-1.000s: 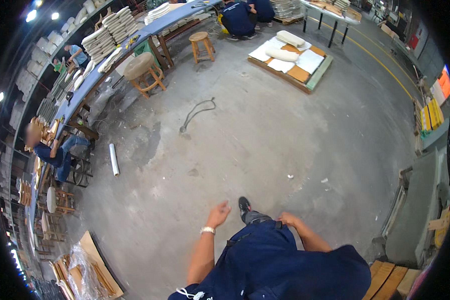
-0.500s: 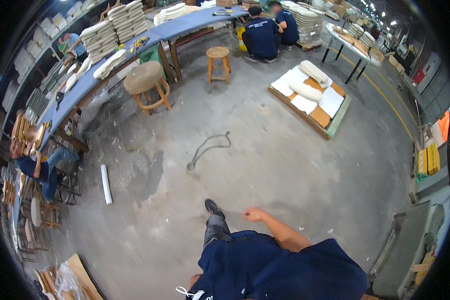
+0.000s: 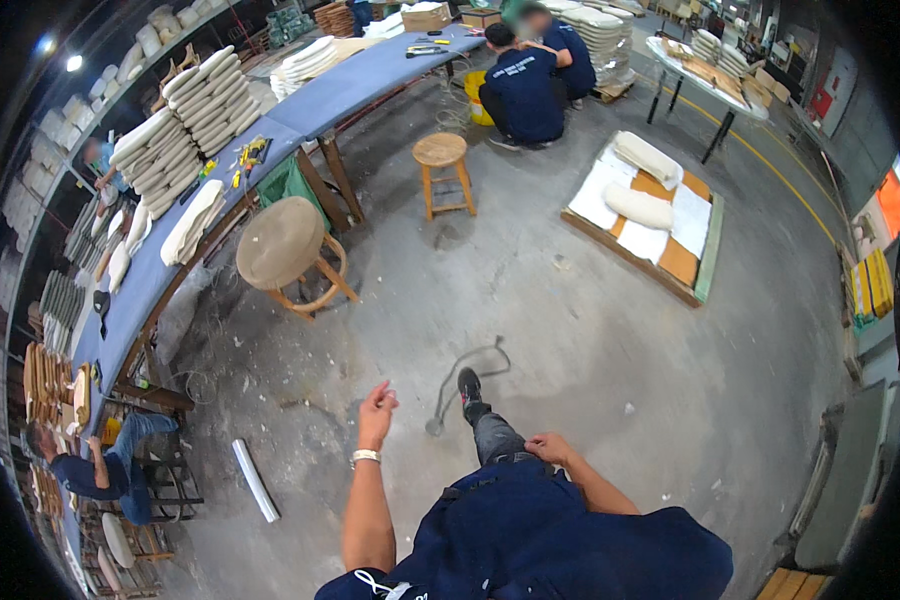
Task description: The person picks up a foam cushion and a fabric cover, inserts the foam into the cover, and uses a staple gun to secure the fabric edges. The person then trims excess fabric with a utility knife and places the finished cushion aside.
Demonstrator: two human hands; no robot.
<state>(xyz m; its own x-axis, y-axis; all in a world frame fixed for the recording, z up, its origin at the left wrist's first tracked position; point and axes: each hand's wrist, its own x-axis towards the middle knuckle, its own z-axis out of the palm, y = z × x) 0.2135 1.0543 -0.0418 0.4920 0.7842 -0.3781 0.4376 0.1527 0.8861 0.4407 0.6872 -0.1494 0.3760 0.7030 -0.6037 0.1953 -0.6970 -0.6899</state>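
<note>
My left hand [image 3: 376, 412] is raised ahead of my body, a pale band around its wrist. It is empty, its fingers loosely apart above the concrete floor [image 3: 590, 360]. At my front, close to the dark trousers, my right hand [image 3: 548, 447] has its fingers curled in, with nothing visible in them. A thin dark cord [image 3: 500, 352] lies looped on the ground around my forward shoe [image 3: 469, 385]. Neither hand touches a tool or a workpiece.
A long blue-topped table [image 3: 305, 110] runs along the left, bearing stacks of pale cushions [image 3: 210, 100]. Two stools, a padded one [image 3: 280, 243] and a wooden one [image 3: 440, 152], stand before it. A low pallet [image 3: 630, 255] holds cushions. A white strip [image 3: 256, 480] lies left. Several people work nearby.
I have stepped forward; the cord, stools and pallet appear nearer. My left hand has swung up into view. My right hand has drawn back toward my body.
</note>
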